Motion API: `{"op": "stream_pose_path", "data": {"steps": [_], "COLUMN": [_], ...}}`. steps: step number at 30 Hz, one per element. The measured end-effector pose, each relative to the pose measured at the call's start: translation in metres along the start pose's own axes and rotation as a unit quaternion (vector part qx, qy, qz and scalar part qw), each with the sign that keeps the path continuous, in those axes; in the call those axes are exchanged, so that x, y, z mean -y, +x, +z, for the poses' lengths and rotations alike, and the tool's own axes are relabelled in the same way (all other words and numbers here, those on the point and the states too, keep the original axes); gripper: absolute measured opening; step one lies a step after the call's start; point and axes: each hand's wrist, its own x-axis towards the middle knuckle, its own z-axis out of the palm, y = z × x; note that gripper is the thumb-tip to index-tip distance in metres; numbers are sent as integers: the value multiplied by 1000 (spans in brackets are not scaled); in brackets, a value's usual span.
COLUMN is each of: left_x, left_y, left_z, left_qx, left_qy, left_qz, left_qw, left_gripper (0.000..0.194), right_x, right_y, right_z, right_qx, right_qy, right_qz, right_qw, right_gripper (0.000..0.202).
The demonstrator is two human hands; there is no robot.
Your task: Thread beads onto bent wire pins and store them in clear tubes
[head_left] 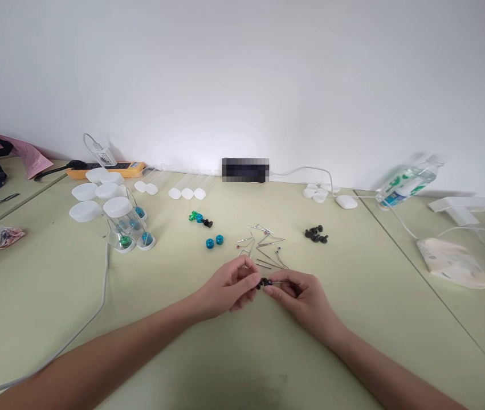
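Note:
Between my two hands, just above the table, is a small black part [263, 282]. My left hand [236, 286] pinches its left side between thumb and fingers. My right hand [294, 289] is closed at its right side, with a thin metal rod [278, 282] showing at the fingertips. Thin bent metal rods [270, 256] lie scattered just beyond my hands. Two blue round pieces [214, 241] sit beyond my left hand, and behind them is a small group of green, blue and black pieces [200, 218]. Several black knobs [316, 234] are piled to the right.
White-capped clear tubes [117, 208] stand at the left, near an orange power strip [118, 169]. More tubes [187, 192] and white caps [315, 192] lie along the wall. A bottle [411, 182], a packet [453, 263] and cables are at the right.

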Motion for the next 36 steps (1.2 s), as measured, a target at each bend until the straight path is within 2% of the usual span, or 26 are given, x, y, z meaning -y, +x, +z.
{"op": "stream_pose_path", "data": {"steps": [5,7,10,15,21,24,27,31,36], "left_x": [2,3,4,4,3,4,4,3,3], "left_y": [1,1,1,1,2,2,2,2,2], "left_z": [-1,-1,-1,-1,-1,-1,-1,-1,-1], "left_qx": [-15,-6,5,-11,-1,-13,-17,-5,-25], "left_qy": [1,0,-7,4,7,1,-9,3,-10], "left_qz": [31,30,26,47,16,28,32,11,37], "left_qw": [999,1000,1000,999,1000,1000,999,1000,999], "left_gripper": [24,27,22,22,25,24,31,25,25], "right_x": [-1,-1,0,0,-1,-1,-1,0,0], "right_y": [0,1,0,1,1,1,1,0,0], "right_z": [0,0,0,0,0,0,0,0,0], "right_qx": [-5,-4,1,-3,-3,-6,-5,0,-12], "right_qy": [-3,-4,-6,-6,-4,-5,-7,-3,-8], "right_qz": [5,3,2,2,-4,-6,-7,-8,-4], "right_qw": [1000,1000,1000,1000,1000,1000,1000,1000,1000], "right_gripper": [27,27,27,28,27,27,27,27,27]}}
